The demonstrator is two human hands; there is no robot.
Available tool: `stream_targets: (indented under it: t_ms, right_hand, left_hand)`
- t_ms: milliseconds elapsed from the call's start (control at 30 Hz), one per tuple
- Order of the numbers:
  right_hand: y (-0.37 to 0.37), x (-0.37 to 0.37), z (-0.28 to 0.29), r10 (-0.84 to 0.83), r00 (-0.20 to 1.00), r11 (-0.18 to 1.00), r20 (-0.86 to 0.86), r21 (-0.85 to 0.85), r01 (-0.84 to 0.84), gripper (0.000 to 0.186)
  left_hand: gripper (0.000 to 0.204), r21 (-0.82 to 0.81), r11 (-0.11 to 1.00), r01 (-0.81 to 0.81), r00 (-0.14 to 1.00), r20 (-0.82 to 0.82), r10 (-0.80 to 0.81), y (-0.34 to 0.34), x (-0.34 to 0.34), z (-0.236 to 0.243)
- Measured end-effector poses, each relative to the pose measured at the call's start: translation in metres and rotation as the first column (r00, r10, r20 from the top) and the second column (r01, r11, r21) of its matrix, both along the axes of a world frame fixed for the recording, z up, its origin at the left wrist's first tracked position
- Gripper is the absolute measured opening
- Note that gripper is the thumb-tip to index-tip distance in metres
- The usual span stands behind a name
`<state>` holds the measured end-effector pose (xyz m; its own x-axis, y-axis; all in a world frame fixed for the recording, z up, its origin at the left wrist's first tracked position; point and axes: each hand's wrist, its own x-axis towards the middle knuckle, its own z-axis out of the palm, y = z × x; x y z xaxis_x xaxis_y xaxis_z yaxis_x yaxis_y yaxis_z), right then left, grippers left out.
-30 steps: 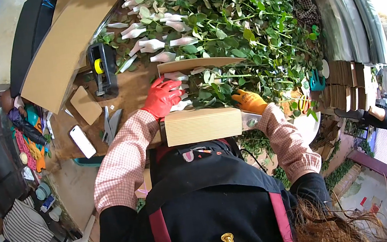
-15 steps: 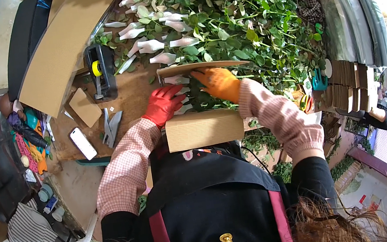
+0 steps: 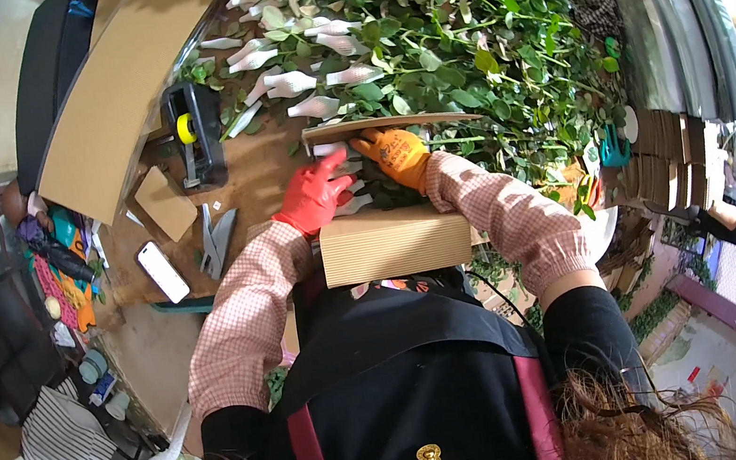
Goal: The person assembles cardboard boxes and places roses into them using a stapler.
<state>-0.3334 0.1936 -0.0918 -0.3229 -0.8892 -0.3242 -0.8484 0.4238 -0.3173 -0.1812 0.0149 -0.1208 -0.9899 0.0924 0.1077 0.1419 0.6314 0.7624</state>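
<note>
Nearest the person, a strip of corrugated cardboard (image 3: 395,242) stands against the front of the apron, its ribbed face turned up, lying between the two checked sleeves. Just beyond it both gloved hands press down on a bundle of rose stems with white-sleeved buds (image 3: 353,196) lying in a cardboard wrap on the brown table (image 3: 260,175). The left hand (image 3: 313,195), in a red glove, lies flat on the near left part of the bundle with the fingers spread, touching the white sleeves; whether it grips anything cannot be told. The right hand (image 3: 395,154), in an orange glove, rests on the bundle just to the right and a little farther, fingers curled over the stems right below the far cardboard edge (image 3: 376,124) of the wrap. To the left of the hands lie a pair of shears (image 3: 217,238) and a white phone (image 3: 164,271), with a small cardboard square (image 3: 164,203) beyond them. Farther left stands a black tape dispenser (image 3: 194,132) with a yellow roll, beside a large cardboard sheet (image 3: 115,96). Farthest off, loose white-sleeved buds (image 3: 289,85) lie at the edge of a wide heap of green rose foliage (image 3: 471,24).
</note>
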Motion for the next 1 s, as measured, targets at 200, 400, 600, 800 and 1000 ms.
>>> stream_targets:
  t_ms: [200,400,600,800,1000]
  right_hand:
    - [0.042,0.001,0.021,-0.121,0.991,0.983,0.055,-0.131,0.128,0.054]
    - [0.154,0.000,0.065,-0.296,0.884,0.828,-0.362,0.365,0.427,0.105]
    - [0.180,0.000,0.038,-0.305,0.899,0.745,-0.316,0.509,0.431,0.105]
    - [0.175,-0.054,0.080,-0.213,0.974,0.816,-0.072,0.535,0.218,0.099]
    - [0.089,-0.185,0.201,-0.355,0.802,0.933,-0.480,-0.129,0.335,0.043]
  left_hand:
    - [0.025,0.049,0.998,0.046,0.990,0.127,-0.052,-0.005,-0.018,0.016]
    - [0.025,0.384,0.892,-0.236,0.879,0.477,0.027,0.007,-0.018,0.026]
    - [0.026,-0.005,0.998,0.057,0.983,0.175,-0.055,0.004,-0.012,0.010]
    - [0.054,0.625,0.463,-0.629,0.706,0.708,0.003,0.014,-0.009,0.015]
    - [0.027,-0.161,0.980,0.120,0.990,-0.049,-0.130,-0.003,-0.011,0.008]
